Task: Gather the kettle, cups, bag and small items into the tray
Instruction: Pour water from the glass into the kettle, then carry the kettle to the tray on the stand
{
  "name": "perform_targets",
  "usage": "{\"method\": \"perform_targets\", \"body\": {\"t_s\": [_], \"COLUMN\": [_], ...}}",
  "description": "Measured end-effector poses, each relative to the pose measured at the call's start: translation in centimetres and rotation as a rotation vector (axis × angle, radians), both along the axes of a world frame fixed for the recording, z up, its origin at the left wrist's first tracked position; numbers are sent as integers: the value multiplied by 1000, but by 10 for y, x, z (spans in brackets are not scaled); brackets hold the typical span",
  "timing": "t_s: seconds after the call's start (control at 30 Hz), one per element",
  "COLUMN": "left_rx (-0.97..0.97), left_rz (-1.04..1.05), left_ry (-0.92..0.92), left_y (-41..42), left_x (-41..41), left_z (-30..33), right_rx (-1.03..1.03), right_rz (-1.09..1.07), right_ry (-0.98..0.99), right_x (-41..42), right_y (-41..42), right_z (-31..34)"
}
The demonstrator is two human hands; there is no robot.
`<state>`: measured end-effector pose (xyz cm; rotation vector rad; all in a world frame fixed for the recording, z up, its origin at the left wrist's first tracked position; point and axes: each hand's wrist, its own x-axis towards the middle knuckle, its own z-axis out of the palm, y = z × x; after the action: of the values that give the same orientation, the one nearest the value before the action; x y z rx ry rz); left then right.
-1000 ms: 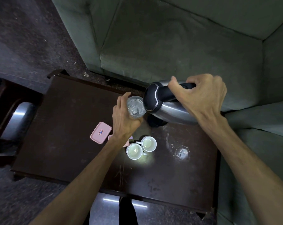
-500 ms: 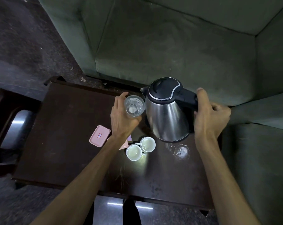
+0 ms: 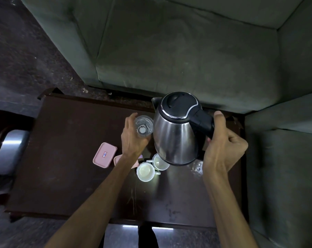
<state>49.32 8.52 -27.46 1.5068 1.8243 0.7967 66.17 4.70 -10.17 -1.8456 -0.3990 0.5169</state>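
A steel kettle [image 3: 175, 135] with a black lid stands upright above the dark wooden table [image 3: 71, 158]. My right hand [image 3: 223, 149] grips its black handle. My left hand [image 3: 133, 140] holds a clear drinking glass [image 3: 143, 126] just left of the kettle. Two white cups [image 3: 146, 171] sit side by side on the table below the kettle. A pink lidded box [image 3: 105, 154] lies to their left, and a second pink item [image 3: 118, 160] is partly hidden under my left wrist. Another clear glass [image 3: 196, 167] shows between the kettle and my right wrist.
A green sofa [image 3: 169, 51] wraps round the far and right sides of the table. A dark chair with a shiny seat [image 3: 8, 149] stands at the left. Dark floor lies beyond the table's left end.
My right hand has brought the kettle from tilted toward the glass to upright and lowered it nearer the cups. My left hand still holds the glass in about the same place.
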Motion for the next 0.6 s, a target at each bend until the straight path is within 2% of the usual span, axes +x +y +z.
{"method": "perform_targets", "body": {"t_s": [0.27,0.37,0.47,0.6], "left_rx": [-49,-12,92,151], "left_rz": [-74,-77,-7,49], "left_ry": [20,34,-101,-416], "left_y": [-1,-5,-13,-16], "left_x": [-1,-7,-23,-42], "left_z": [4,19,45,77], "right_rx": [36,47,37,49], "right_rz": [28,30,48,77], "right_ry": [15,23,30,43], "right_x": [-7,-15,-27,-49], "right_y": [0,2,4,8], "right_z": [7,11,15,20]}}
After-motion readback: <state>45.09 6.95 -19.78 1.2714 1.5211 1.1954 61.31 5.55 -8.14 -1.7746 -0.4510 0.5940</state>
